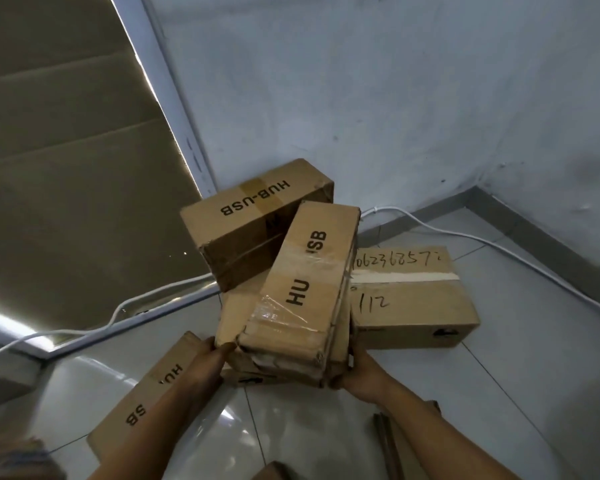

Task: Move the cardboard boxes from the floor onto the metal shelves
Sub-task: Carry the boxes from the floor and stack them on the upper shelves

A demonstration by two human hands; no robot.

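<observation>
You have a glossy tiled floor (499, 393) filling the lower frame. On it lie a handwritten-numbered box (413, 306) at right centre, a HUB-USB box (146, 403) at lower left, and a white cable (499, 247) along the wall base

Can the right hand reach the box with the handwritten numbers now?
Probably not yet: the right hand grips the taped box together with the left hand. The numbered box lies close, unobstructed.
</observation>
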